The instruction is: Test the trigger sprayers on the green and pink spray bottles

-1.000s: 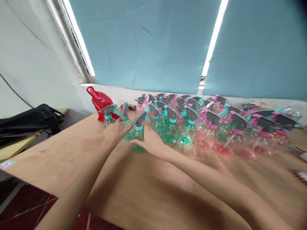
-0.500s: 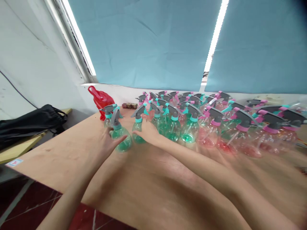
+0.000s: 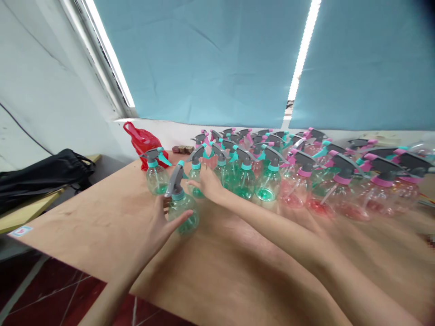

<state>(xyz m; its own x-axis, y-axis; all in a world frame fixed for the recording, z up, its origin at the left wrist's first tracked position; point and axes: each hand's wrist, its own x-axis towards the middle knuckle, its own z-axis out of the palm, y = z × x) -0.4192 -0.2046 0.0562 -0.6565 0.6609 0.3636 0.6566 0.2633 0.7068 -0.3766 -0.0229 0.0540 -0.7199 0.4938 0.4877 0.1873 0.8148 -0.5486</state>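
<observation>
My left hand (image 3: 163, 224) is clamped round a spray bottle (image 3: 185, 222), probably to steady it, while my right hand (image 3: 210, 183) touches another bottle (image 3: 195, 173), its grip too hidden to tell.

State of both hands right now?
Left hand: closed around a green trigger spray bottle.
Right hand: at another green trigger spray bottle; grip cannot be told.

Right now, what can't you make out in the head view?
All in the head view:
Left hand: far fingertips, hidden by the near green bottle.
Right hand: its grip on the bottle beside it, blocked by the hand itself.
Back bottles: bodies and count, behind the front row.
Red bag: contents, concealed by its plastic.
Corner sticker: print, too small.
</observation>
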